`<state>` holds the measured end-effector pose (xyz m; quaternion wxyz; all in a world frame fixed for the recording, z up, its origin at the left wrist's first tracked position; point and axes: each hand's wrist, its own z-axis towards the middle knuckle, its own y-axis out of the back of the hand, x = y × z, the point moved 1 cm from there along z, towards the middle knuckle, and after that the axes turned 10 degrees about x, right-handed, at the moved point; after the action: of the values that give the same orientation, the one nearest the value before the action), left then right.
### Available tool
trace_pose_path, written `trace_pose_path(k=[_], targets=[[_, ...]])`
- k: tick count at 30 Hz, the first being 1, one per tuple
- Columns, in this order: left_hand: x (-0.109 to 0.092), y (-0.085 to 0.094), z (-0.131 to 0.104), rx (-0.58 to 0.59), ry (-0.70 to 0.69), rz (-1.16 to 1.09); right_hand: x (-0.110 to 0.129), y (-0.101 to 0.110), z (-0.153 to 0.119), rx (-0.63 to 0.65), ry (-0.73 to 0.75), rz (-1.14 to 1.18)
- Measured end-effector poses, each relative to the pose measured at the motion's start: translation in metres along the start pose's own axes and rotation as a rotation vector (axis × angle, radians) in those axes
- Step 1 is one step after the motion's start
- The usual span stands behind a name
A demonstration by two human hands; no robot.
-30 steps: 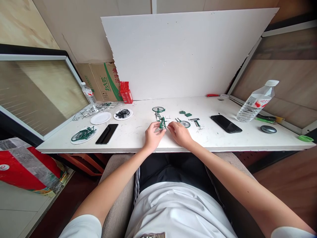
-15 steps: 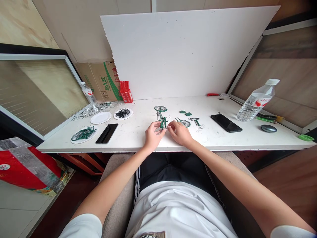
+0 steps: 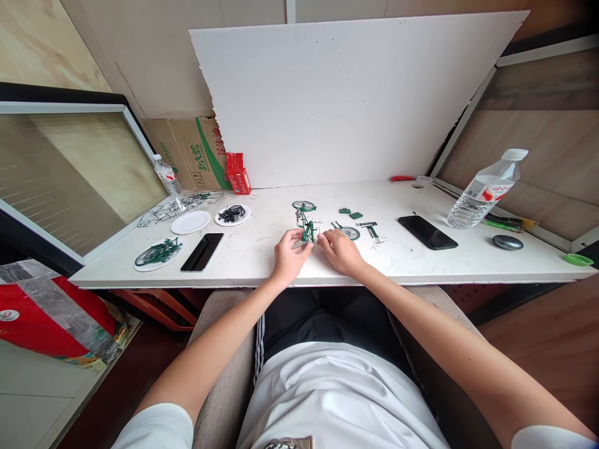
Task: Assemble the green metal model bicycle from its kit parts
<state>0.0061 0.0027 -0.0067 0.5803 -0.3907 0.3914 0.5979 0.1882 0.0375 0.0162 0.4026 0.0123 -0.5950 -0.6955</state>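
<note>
A small green model bicycle lies at the middle of the table, one wheel at its far end. My left hand is closed on its near end, thumb and fingers pinching the frame. My right hand is just right of the bicycle, fingertips pressed together; whatever they pinch is too small to make out. Beyond my right hand lie a loose spoked wheel with a green guard, a green and black bicycle part and small green pieces.
To the left are a phone, a plate of green bicycle parts, a white plate and a plate of black parts. On the right are a second phone, a water bottle and a grey oval object.
My right hand has shifted very slightly right, away from the bicycle. My left hand keeps its hold, and the bicycle has barely moved.
</note>
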Motion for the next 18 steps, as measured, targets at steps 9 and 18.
trace_pose_path(k=[9, 18], targets=[[-0.0012, -0.0003, 0.0003, -0.014, 0.015, -0.012, 0.0025, -0.0002, -0.0019, -0.002, -0.003, 0.012], [-0.0019, 0.001, 0.0032, -0.007, 0.012, -0.059, -0.0002, 0.0009, -0.0013, 0.0, -0.007, 0.123]])
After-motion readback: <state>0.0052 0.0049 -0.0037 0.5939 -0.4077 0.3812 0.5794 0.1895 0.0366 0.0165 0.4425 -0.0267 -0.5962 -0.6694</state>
